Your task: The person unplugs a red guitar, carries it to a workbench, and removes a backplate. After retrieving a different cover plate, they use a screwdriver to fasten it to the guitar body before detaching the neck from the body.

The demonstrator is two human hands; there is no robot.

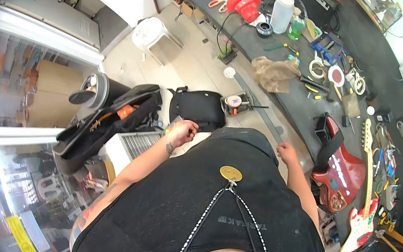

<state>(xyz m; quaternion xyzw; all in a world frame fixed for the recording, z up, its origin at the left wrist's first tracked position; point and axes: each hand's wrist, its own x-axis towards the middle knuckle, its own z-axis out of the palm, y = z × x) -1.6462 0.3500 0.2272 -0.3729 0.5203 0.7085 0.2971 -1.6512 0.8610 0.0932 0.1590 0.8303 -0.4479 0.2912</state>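
My left hand [182, 132] hangs by my hip with the fingers curled into a fist; nothing shows in it. It is above a black bag [198, 107] on the floor. My right hand [287, 152] is also curled at my other hip, close to the edge of the dark workbench [279, 93]. Nearest to it is a dark red guitar body [340, 178] with a black strap, lying on the bench. A red and white electric guitar [361, 223] lies just beyond. My black shirt [210, 205] fills the lower middle.
The bench holds a red power tool [246, 2], a white bottle [282, 13], a green bottle [295, 28], a brown rag [274, 72], tape rolls [317, 67] and several hand tools. An open black guitar case [109, 117] and a white stool [150, 32] stand on the tiled floor.
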